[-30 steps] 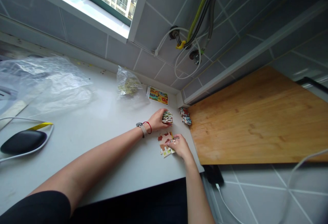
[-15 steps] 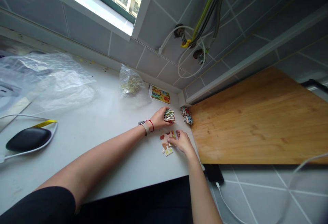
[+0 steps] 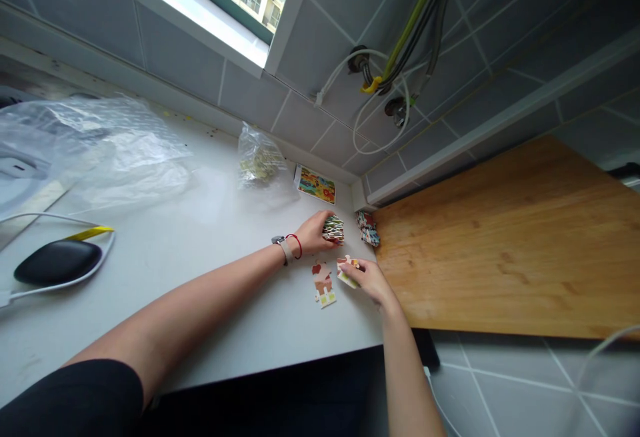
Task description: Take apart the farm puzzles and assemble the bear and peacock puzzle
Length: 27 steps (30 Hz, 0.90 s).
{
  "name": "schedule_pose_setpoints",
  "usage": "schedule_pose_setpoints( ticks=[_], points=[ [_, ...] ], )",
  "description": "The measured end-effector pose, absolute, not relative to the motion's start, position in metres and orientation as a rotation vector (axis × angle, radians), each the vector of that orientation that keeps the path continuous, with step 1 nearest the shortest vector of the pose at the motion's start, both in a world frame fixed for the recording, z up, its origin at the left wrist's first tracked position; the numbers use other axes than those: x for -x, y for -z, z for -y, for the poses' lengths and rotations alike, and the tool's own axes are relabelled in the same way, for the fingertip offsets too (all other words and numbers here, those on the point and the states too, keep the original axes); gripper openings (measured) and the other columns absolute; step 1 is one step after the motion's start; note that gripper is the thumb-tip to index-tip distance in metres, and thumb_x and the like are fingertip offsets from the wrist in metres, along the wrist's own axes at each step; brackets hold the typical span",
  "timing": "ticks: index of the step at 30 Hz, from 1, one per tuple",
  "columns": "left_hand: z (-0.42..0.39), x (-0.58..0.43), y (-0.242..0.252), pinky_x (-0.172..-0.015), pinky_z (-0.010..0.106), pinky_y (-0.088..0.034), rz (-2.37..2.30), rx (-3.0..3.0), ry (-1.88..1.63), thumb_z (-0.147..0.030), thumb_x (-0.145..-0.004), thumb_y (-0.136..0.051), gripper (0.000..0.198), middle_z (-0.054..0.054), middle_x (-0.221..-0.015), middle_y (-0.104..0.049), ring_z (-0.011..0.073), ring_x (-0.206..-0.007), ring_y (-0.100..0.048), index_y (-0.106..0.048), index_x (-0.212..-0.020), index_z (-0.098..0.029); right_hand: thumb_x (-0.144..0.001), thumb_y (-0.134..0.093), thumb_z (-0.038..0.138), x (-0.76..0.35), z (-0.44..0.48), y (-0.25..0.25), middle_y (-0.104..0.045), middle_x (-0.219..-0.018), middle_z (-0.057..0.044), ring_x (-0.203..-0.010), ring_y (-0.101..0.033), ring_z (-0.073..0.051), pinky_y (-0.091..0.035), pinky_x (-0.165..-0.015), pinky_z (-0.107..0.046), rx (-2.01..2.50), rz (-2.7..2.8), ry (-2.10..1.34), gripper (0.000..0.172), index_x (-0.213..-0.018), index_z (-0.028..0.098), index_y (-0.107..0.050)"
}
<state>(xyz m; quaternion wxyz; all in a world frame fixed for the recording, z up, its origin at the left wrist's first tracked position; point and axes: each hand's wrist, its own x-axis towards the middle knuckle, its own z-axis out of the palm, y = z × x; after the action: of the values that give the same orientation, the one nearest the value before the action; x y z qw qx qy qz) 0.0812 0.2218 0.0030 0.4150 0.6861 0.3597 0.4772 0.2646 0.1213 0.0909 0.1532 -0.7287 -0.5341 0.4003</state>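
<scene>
Your left hand (image 3: 314,233) curls closed around a stack of jigsaw pieces (image 3: 333,229) above the white countertop (image 3: 200,270), keeping them to hand, while your right hand (image 3: 369,281) seems to pinch a piece (image 3: 347,272) just beside the small assembled section (image 3: 324,284), at 6 o'clock from the stack. The picture card (image 3: 315,184) lies at 12 o'clock, placed in view as a likely guide; another pile (image 3: 368,228) sits at 3 o'clock against the bamboo board (image 3: 500,244).

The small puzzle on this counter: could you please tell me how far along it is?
Looks early: a small joined cluster of pieces lies on the counter. The right hand has another piece, the left hand a stack of pieces. Left: a loose pile by the wooden board.
</scene>
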Motion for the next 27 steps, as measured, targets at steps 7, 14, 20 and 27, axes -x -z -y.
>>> schedule_pose_setpoints(
  ticks=[7,14,20,27],
  points=[
    [-0.22,-0.081,-0.004,-0.098,0.042,-0.057,-0.908,-1.748,-1.148,-0.026,-0.065,-0.087,0.067,0.008,-0.115,-0.069,0.0268,-0.105,-0.068,-0.056,-0.124,-0.022,-0.052,-0.094,0.04,-0.222,-0.106,-0.07,-0.07,-0.116,-0.011,-0.108,-0.068,-0.03,-0.052,-0.091,-0.038,2.233,1.7,-0.873,0.068,-0.112,0.02,-0.068],
    [-0.218,-0.079,-0.008,-0.097,0.041,-0.057,-0.912,-1.766,-1.128,-0.026,-0.064,-0.088,0.066,0.008,-0.116,-0.068,0.0272,-0.105,-0.068,-0.058,-0.123,-0.021,-0.056,-0.093,0.035,-0.213,-0.112,-0.074,-0.069,-0.099,-0.005,-0.092,-0.068,-0.024,-0.051,-0.082,-0.032,2.327,1.784,-0.92,0.051,-0.094,0.021,-0.062],
    [-0.216,-0.079,-0.008,-0.096,0.041,-0.057,-0.91,-1.781,-1.112,-0.028,-0.066,-0.087,0.066,0.008,-0.116,-0.069,0.0267,-0.103,-0.069,-0.057,-0.125,-0.022,-0.06,-0.088,0.033,-0.219,-0.101,-0.073,-0.071,-0.09,0.0,-0.08,-0.067,-0.02,-0.05,-0.073,-0.029,2.209,1.767,-0.942,0.041,-0.084,0.024,-0.055],
    [-0.217,-0.079,-0.008,-0.097,0.04,-0.057,-0.91,-1.796,-1.097,-0.029,-0.068,-0.086,0.065,0.008,-0.116,-0.069,0.0262,-0.104,-0.069,-0.056,-0.125,-0.022,-0.07,-0.081,0.042,-0.246,-0.096,-0.09,-0.078,-0.09,-0.006,-0.086,-0.071,-0.026,-0.054,-0.077,-0.034,1.901,1.562,-1.034,0.033,-0.087,0.023,-0.061]
  ],
)
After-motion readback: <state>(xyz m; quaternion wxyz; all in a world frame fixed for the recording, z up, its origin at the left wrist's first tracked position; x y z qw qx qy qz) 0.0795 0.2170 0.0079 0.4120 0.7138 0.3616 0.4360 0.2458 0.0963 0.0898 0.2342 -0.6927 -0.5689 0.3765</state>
